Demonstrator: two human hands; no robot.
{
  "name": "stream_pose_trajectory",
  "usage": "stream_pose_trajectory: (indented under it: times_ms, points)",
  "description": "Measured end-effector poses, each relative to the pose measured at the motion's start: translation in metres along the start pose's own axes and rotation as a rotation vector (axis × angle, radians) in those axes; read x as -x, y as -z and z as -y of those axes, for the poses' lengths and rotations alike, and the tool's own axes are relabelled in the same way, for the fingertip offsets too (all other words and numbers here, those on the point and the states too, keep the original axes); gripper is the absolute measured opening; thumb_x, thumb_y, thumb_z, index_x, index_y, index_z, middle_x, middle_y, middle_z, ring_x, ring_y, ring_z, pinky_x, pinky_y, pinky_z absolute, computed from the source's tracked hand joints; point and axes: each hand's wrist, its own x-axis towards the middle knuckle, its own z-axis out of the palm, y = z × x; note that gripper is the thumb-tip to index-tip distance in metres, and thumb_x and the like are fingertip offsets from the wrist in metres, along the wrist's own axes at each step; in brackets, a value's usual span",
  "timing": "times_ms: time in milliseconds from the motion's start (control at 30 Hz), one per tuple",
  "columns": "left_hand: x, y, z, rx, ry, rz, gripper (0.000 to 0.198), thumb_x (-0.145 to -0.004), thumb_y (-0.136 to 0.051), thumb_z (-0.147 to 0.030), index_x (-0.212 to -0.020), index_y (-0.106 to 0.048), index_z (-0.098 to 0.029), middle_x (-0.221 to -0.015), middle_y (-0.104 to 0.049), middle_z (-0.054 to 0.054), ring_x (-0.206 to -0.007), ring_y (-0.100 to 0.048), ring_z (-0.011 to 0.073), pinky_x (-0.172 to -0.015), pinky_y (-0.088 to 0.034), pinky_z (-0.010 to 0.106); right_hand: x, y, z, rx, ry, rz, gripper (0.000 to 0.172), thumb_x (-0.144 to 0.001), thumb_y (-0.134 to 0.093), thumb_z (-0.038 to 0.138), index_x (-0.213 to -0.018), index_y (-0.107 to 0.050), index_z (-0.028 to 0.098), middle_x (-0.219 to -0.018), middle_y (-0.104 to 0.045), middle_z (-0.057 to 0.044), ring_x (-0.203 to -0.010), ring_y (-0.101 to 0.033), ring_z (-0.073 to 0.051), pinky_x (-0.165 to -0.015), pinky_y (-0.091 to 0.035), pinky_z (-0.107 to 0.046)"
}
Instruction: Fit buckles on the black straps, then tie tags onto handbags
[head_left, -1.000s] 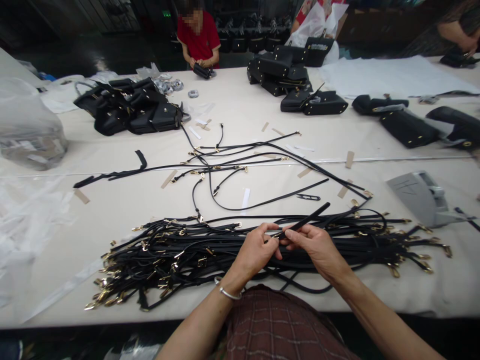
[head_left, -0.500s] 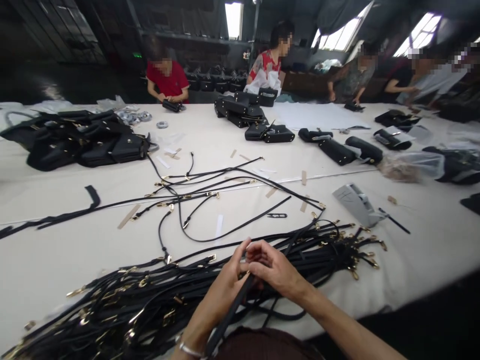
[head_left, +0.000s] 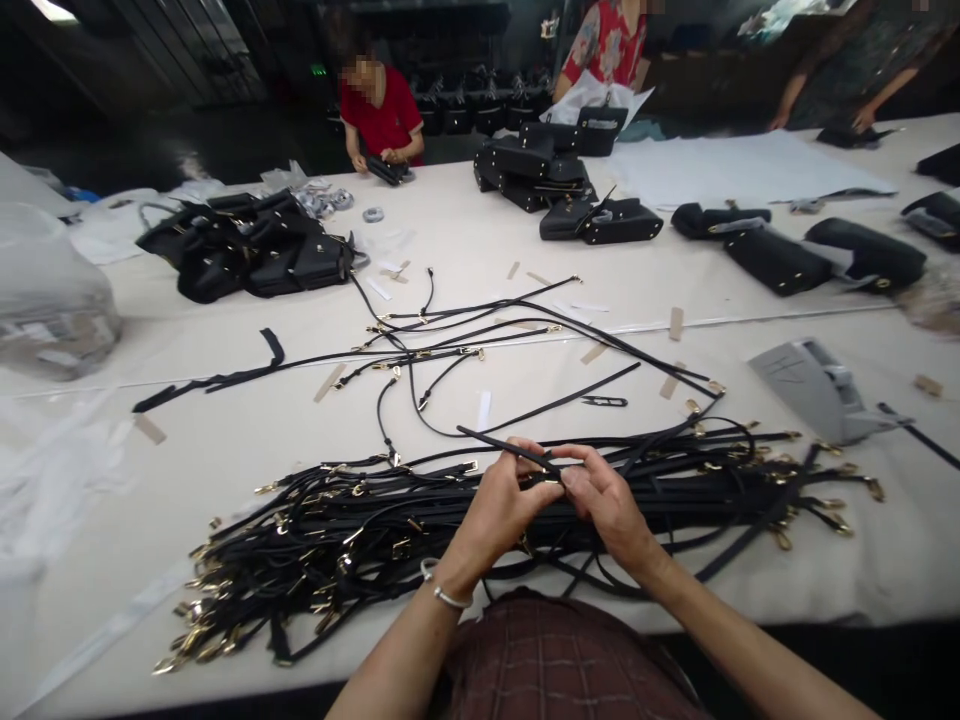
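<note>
My left hand (head_left: 504,502) and my right hand (head_left: 606,500) are close together above the table, both closed on a thin black strap (head_left: 489,439). One end of this strap sticks out past my left fingers, toward the upper left. A bit of gold metal shows between my thumbs, though the fingers hide most of it. Below and around my hands lies a long heap of black straps (head_left: 300,545) with gold buckles and clips. More loose straps (head_left: 525,315) are strewn beyond it. Small black thread snips (head_left: 604,401) rest on the tabletop.
Black bags lie in piles at the back left (head_left: 262,250) and centre (head_left: 525,165), with more bags (head_left: 780,260) at the right. A grey angular object (head_left: 810,385) stands right of the heap. A filled plastic bag (head_left: 52,300) sits far left. Several people work across the table (head_left: 225,340).
The view has swung left and downward. A strap end now points up and left from my hands; before, the held strap ran down toward my body.
</note>
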Motion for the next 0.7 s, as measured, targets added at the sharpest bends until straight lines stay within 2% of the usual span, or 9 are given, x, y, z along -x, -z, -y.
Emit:
stream_pose_trajectory:
  times_ms: [67,133,200,233,300,433,500,600,700]
  points:
    - [-0.002,0.002,0.003,-0.082,-0.061,-0.052,0.025,-0.079,-0.071,-0.028,-0.101,-0.065,-0.018,-0.098,-0.071,0.003,-0.093,-0.065,0.0197,-0.085,-0.048,0.029,-0.005,0.009,0.0,0.11,0.014,0.007,0.043,-0.091,-0.056,0.055,-0.117,-0.058,0.021,-0.065,-0.057,0.004,-0.06,-0.054,-0.016,-0.058,-0.043,-0.028]
    - [-0.001,0.003,0.004,-0.159,-0.103,-0.055,0.021,-0.08,-0.07,-0.027,-0.099,-0.069,-0.019,-0.098,-0.073,0.003,-0.093,-0.065,0.0198,-0.087,-0.048,0.029,-0.011,0.015,0.009,0.18,0.058,0.035,0.043,-0.091,-0.056,0.055,-0.119,-0.061,0.023,-0.094,-0.069,-0.004,-0.088,-0.063,-0.021,-0.08,-0.049,-0.033]
    - [0.0,0.001,0.005,-0.235,-0.114,-0.069,0.02,-0.078,-0.072,-0.026,-0.097,-0.071,-0.019,-0.095,-0.074,0.002,-0.088,-0.065,0.019,-0.085,-0.048,0.029,-0.017,0.016,0.027,0.193,0.112,0.089,0.043,-0.093,-0.055,0.055,-0.121,-0.063,0.023,-0.119,-0.067,-0.007,-0.114,-0.058,-0.025,-0.101,-0.042,-0.038]
    - [0.0,-0.001,0.005,-0.27,-0.111,-0.08,0.02,-0.077,-0.073,-0.025,-0.096,-0.072,-0.019,-0.094,-0.074,0.003,-0.085,-0.065,0.0186,-0.082,-0.049,0.028,-0.02,0.014,0.038,0.173,0.125,0.134,0.043,-0.093,-0.054,0.055,-0.122,-0.064,0.024,-0.123,-0.066,-0.008,-0.119,-0.056,-0.025,-0.106,-0.039,-0.04]
    - [0.001,-0.005,0.006,-0.306,-0.097,-0.096,0.02,-0.075,-0.075,-0.026,-0.093,-0.073,-0.018,-0.09,-0.074,0.003,-0.079,-0.064,0.0178,-0.075,-0.049,0.028,-0.024,0.006,0.059,0.088,0.117,0.248,0.043,-0.094,-0.053,0.054,-0.12,-0.066,0.023,-0.12,-0.068,-0.008,-0.118,-0.058,-0.025,-0.105,-0.041,-0.04]
    - [0.002,-0.01,0.01,-0.272,-0.136,-0.108,0.021,-0.074,-0.076,-0.024,-0.094,-0.073,-0.017,-0.089,-0.073,0.003,-0.077,-0.064,0.0174,-0.07,-0.049,0.027,-0.028,-0.006,0.083,-0.008,0.013,0.413,0.041,-0.09,-0.059,0.055,-0.107,-0.073,0.02,-0.097,-0.071,-0.006,-0.091,-0.065,-0.021,-0.084,-0.051,-0.033]
    - [0.003,-0.007,0.011,-0.311,-0.199,-0.144,0.021,-0.073,-0.078,-0.021,-0.093,-0.073,-0.017,-0.087,-0.072,0.002,-0.078,-0.063,0.0172,-0.071,-0.048,0.027,-0.029,-0.002,0.085,0.05,0.037,0.397,0.038,-0.087,-0.063,0.055,-0.089,-0.075,0.019,-0.083,-0.067,-0.003,-0.079,-0.061,-0.019,-0.077,-0.048,-0.03]
    - [0.006,0.0,0.013,-0.368,-0.277,-0.213,0.019,-0.072,-0.08,-0.021,-0.088,-0.072,-0.017,-0.079,-0.069,0.001,-0.074,-0.061,0.0153,-0.066,-0.045,0.024,-0.028,0.013,0.083,0.165,0.123,0.276,0.037,-0.082,-0.07,0.053,-0.066,-0.066,0.02,-0.072,-0.056,0.0,-0.073,-0.054,-0.017,-0.077,-0.043,-0.03]
    - [0.007,0.004,0.016,-0.359,-0.374,-0.242,0.017,-0.074,-0.08,-0.025,-0.087,-0.072,-0.017,-0.075,-0.068,0.001,-0.068,-0.059,0.0135,-0.063,-0.044,0.023,-0.026,0.028,0.08,0.302,0.125,0.173,0.036,-0.077,-0.075,0.048,-0.06,-0.059,0.02,-0.087,-0.061,-0.003,-0.088,-0.057,-0.021,-0.085,-0.04,-0.032]
